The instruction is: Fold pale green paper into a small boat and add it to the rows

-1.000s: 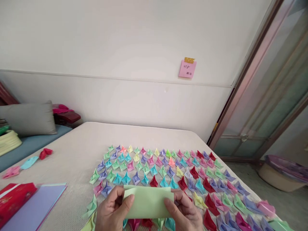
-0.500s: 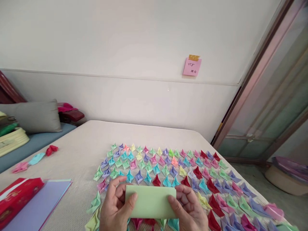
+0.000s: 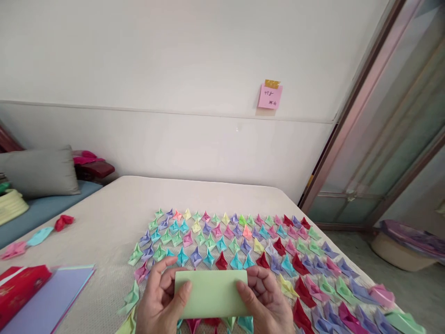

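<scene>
A folded sheet of light green paper [image 3: 213, 294] is held level between both hands at the bottom centre. My left hand [image 3: 160, 299] grips its left end, thumb on the front face and fingers behind. At the right end, my right hand [image 3: 267, 299] pinches it the same way. Beneath and beyond the hands, several rows of small folded paper boats [image 3: 222, 243] in many colours cover the pale cloth [image 3: 100, 222]. The fingers behind the paper are partly hidden.
Purple paper sheets [image 3: 52, 297] lie at the lower left, with a red packet [image 3: 22, 290] on top. Red, blue and pink folded pieces [image 3: 40, 235] sit farther back. A grey cushion [image 3: 41, 171] stands left. A pink note [image 3: 270, 96] is taped to the wall; a tub [image 3: 403, 246] stands right.
The view has turned slightly, so the surroundings sit a little farther left. Both hands keep the same hold on the green paper, whose top edges now look more evenly aligned.
</scene>
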`<act>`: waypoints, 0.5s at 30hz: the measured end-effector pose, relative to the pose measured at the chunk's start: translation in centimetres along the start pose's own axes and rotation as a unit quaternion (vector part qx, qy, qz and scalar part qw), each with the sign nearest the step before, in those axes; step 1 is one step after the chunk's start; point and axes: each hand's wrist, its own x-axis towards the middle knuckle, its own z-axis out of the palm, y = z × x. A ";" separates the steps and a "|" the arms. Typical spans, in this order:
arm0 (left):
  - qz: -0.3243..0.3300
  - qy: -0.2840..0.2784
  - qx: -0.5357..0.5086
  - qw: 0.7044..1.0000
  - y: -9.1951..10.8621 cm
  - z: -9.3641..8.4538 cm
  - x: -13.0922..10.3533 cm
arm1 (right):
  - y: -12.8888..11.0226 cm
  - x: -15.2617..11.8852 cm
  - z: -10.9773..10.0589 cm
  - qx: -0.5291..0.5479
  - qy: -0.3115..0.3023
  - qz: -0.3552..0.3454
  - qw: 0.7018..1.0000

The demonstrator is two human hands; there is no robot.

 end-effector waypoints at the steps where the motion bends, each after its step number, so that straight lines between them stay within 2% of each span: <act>1: 0.002 0.002 0.001 1.000 -0.1 0.0 0.0 | 0.0 0.0 0.0 -0.002 -0.001 -0.001 1.000; 15: 0.010 -0.024 0.020 0.999 -0.3 -0.3 0.0 | 0.2 0.1 -0.2 -0.020 -0.005 0.012 1.000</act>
